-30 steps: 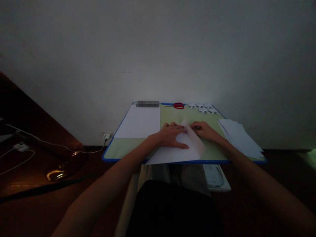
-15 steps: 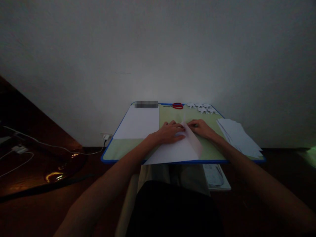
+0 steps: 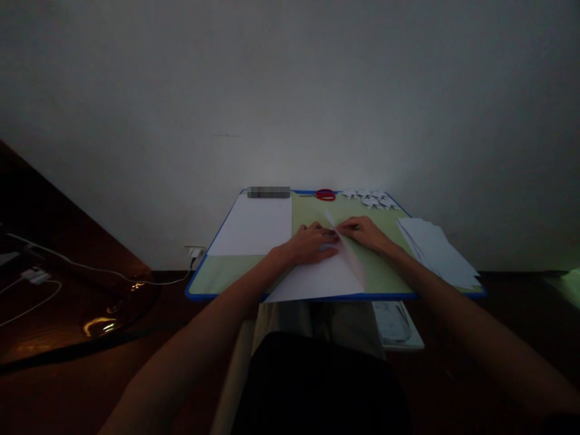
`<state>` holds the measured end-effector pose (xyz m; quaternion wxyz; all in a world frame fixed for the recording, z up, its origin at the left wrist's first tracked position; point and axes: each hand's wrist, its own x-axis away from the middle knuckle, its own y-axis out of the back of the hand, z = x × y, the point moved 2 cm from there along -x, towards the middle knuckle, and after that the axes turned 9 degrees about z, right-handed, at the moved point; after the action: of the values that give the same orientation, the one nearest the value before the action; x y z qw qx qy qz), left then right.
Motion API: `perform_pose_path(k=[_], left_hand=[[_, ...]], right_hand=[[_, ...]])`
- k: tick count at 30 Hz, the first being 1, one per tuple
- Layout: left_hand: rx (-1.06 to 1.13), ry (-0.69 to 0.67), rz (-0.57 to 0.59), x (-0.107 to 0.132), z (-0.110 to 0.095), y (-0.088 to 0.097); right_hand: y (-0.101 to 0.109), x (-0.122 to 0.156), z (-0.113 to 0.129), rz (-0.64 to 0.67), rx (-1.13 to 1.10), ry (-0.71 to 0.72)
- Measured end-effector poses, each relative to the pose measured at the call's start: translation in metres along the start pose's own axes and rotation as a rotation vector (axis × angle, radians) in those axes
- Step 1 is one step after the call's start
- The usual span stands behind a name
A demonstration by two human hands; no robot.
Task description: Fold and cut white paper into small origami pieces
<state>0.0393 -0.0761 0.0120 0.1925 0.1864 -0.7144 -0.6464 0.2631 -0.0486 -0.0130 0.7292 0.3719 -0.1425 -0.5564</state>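
Observation:
A white sheet of paper [image 3: 317,283] lies at the front of the small table, its right side raised in a steep flap. My left hand [image 3: 316,243] rests on the sheet with the fingers spread, pressing it down just left of the flap. At the flap's upper edge, my right hand [image 3: 360,231] has its thumb and fingers pinched together on the paper. The fingertips of both hands almost meet there, and part of the paper between them is hidden.
Red-handled scissors [image 3: 325,195] and several folded white paper pieces [image 3: 371,198] lie along the table's back edge. A large white sheet [image 3: 254,225] covers the back left. Loose papers [image 3: 437,251] overhang the right edge. A white plug [image 3: 194,252] sits in the wall.
The raised flap has swung leftward and stands steeper. My right hand has shifted slightly left with it, while my left hand stays in place.

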Motion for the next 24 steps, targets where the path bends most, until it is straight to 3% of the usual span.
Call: perform_pose_path(k=[13, 24], left_hand=[[-0.009, 0.025, 0.001, -0.001, 0.003, -0.004], [-0.015, 0.024, 0.000, -0.001, 0.001, -0.001]], right_hand=[[0.008, 0.017, 0.002, 0.111, 0.005, 0.041], [0.001, -0.005, -0.005, 0.038, 0.032, 0.013]])
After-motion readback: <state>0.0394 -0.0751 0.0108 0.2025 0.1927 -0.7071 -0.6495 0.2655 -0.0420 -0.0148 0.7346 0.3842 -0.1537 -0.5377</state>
